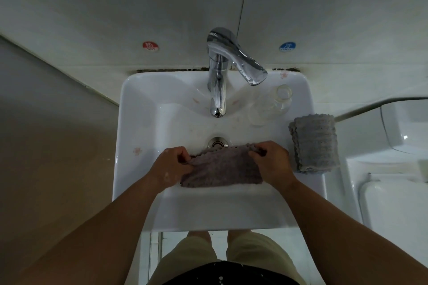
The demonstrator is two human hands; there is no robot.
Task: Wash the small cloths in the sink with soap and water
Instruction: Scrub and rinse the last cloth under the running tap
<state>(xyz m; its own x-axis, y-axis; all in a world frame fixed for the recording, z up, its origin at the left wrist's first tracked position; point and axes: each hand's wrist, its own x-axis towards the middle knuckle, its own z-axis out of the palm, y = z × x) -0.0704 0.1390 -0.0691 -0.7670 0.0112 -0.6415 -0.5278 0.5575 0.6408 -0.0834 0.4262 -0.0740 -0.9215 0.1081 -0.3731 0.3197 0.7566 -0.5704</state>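
A small brownish-grey cloth (222, 169) hangs stretched over the basin of the white sink (143, 127), just in front of the drain (217, 142). My left hand (171, 164) pinches its left top corner and my right hand (271, 159) pinches its right top corner. A second grey cloth (313, 142) lies folded on the sink's right rim. The chrome tap (217, 90) stands at the back, its lever (243, 60) turned to the right; no water runs from the spout.
A clear glass bottle (271, 104) lies on the sink's back right ledge. Red hot (150, 46) and blue cold (287, 46) stickers mark the tiled wall. A toilet (393, 192) stands to the right and a wall to the left.
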